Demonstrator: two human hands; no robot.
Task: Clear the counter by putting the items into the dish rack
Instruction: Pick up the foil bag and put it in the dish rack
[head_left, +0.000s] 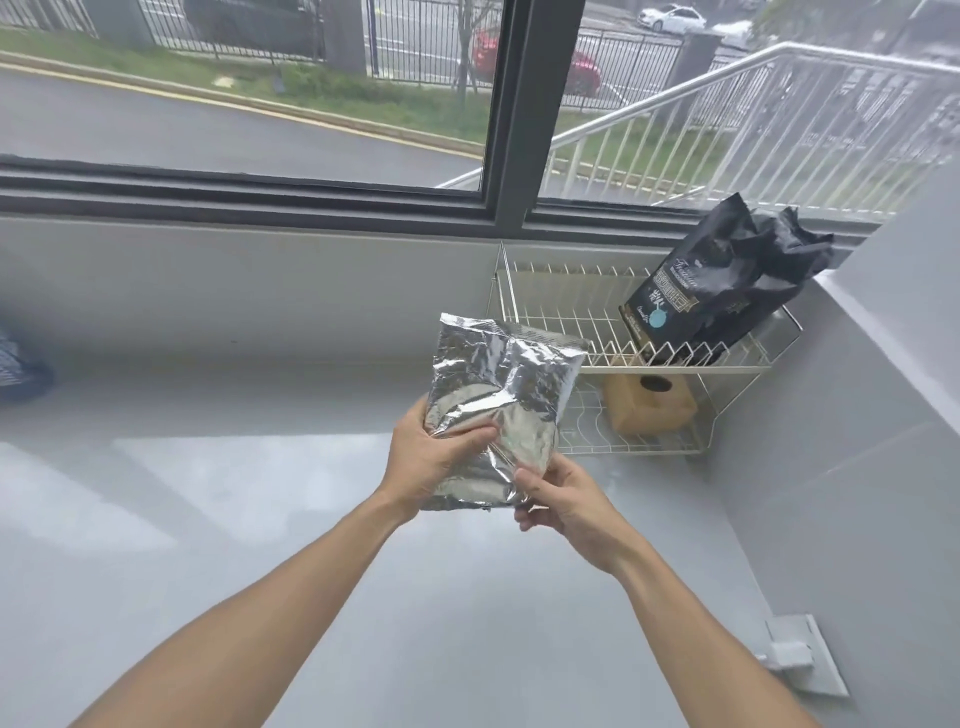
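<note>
A crinkled silver foil bag (498, 384) hangs in the air above the grey counter (260, 519), just left of the white wire dish rack (550, 301). My left hand (431, 457) grips its lower left side with the thumb across the front. My right hand (563, 501) pinches its bottom right corner. The rack stands in the back right corner. A black coffee bag (727, 280) leans on its upper tier. A tan wooden block with a dark hole (649, 402) lies on its lower tier.
A window with a dark frame (514, 119) runs along the back behind a grey sill. A grey wall (857, 415) closes the right side. A blue-patterned item (18, 366) sits at the far left edge. A white fitting (800, 654) lies at the counter's right edge.
</note>
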